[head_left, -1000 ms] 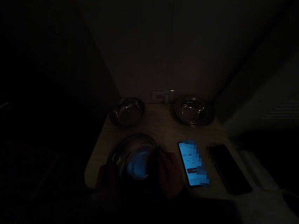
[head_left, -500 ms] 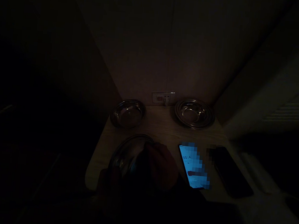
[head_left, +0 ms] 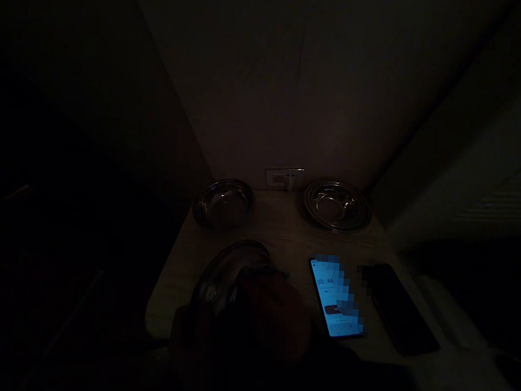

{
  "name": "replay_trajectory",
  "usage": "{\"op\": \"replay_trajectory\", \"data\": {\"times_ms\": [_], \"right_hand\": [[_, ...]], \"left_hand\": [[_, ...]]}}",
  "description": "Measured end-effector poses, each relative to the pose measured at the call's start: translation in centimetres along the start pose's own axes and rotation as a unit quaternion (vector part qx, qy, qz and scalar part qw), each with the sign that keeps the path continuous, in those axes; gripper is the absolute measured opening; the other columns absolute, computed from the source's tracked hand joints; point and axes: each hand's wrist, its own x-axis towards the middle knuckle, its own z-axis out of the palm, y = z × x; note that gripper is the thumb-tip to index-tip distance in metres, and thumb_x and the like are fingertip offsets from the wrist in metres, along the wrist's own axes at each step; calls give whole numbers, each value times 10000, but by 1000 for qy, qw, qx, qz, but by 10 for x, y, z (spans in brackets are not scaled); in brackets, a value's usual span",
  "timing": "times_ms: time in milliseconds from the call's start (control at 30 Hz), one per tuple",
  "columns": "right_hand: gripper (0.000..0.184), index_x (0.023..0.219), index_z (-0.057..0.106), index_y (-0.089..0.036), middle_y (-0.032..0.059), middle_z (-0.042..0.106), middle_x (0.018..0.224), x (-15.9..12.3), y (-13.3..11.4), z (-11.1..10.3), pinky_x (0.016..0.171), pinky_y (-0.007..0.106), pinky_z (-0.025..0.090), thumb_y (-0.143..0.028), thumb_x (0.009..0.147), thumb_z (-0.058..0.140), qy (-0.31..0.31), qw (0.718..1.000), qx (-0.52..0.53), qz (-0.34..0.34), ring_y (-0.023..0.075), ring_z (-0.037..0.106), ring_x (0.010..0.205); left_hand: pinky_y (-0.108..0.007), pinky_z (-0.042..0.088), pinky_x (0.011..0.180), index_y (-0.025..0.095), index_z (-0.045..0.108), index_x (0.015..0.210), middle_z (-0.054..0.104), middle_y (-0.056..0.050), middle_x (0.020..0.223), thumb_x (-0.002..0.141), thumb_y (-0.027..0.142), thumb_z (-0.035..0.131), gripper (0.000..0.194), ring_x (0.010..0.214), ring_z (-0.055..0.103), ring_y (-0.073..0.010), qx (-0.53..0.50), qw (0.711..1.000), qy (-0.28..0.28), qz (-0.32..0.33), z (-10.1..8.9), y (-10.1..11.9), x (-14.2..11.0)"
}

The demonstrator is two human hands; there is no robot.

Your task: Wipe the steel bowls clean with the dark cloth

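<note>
The scene is very dark. A steel bowl (head_left: 223, 272) stands tilted at the near edge of a small wooden table (head_left: 284, 238). My right hand (head_left: 274, 317) lies over the bowl's right side and covers much of its inside. My left hand (head_left: 185, 329) sits at the bowl's lower left rim. The fingers of both are lost in shadow. A lit phone (head_left: 336, 298) with a timer screen lies just right of my right hand.
Two more steel dishes rest at the back of the table, a bowl (head_left: 223, 202) on the left and a plate (head_left: 337, 205) on the right. A dark phone (head_left: 399, 308) lies right of the lit one. A wall socket (head_left: 283, 177) sits behind.
My right hand has moved from the bowl's right rim over its inside, hiding the blue reflection. The view has tipped so everything sits slightly lower.
</note>
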Motion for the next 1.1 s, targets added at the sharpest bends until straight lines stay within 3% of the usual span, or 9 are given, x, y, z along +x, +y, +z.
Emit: {"op": "replay_trajectory", "data": {"times_ms": [167,333,467,633,700,767,933,1033,1100], "right_hand": [[260,1031,661,-194,69,657,875,7,34,-11,714,299,536,-193,864,463,7,979,116,165,167,629,796],[259,1002,678,-221,51,706,975,2,45,-23,804,360,527,-347,847,513,21,913,262,313,200,653,890],[305,1010,687,-227,53,689,1059,-2,47,-27,884,406,494,-417,804,567,25,869,333,366,231,634,985],[484,1197,581,-245,55,630,1177,-6,51,-35,835,388,521,-272,716,629,-25,863,365,348,237,623,1014],[595,1254,526,-249,58,630,1177,-8,50,-39,804,379,535,-186,671,627,-48,880,343,325,229,638,981],[546,1208,567,-243,59,653,1134,-8,48,-43,842,393,518,-135,673,588,-70,912,296,275,223,635,986],[335,893,708,-228,76,580,1245,0,40,-59,934,404,466,-89,769,429,-104,978,156,91,220,547,1142],[384,962,685,-217,90,517,1315,3,38,-70,931,379,474,-59,774,389,-107,987,103,60,218,519,1175],[444,1100,620,-222,88,550,1281,3,39,-76,918,368,484,-51,771,377,-115,988,83,63,203,546,1146]], "left_hand": [[-455,425,816,173,604,832,582,-123,860,743,411,474,286,920,533,-284,48,998,19,38,3,0,0],[-410,444,767,186,586,788,565,-83,776,724,374,488,221,850,525,-252,40,999,-5,-3,5,10,3],[-456,404,846,166,613,845,580,-115,920,640,381,555,302,928,508,-288,43,998,-8,46,3,0,4],[-461,385,895,122,622,992,584,-165,1034,758,322,462,347,973,526,-285,99,982,29,161,4,-13,-1],[-469,374,921,91,613,1042,573,-195,1081,790,296,425,375,1035,513,-303,117,972,34,200,4,-15,-3],[-480,359,943,97,622,1037,585,-189,1061,780,306,442,377,1031,520,-310,113,967,22,228,5,-18,-3],[-450,435,833,127,629,1020,600,-159,1010,752,302,485,351,934,547,-287,122,969,15,215,1,-18,3],[-445,445,780,103,648,919,613,-165,924,763,293,464,307,850,555,-270,115,967,11,226,-1,-9,7],[-451,437,787,108,647,875,617,-158,880,764,306,461,293,825,554,-263,80,980,1,184,-2,-3,9]]}}
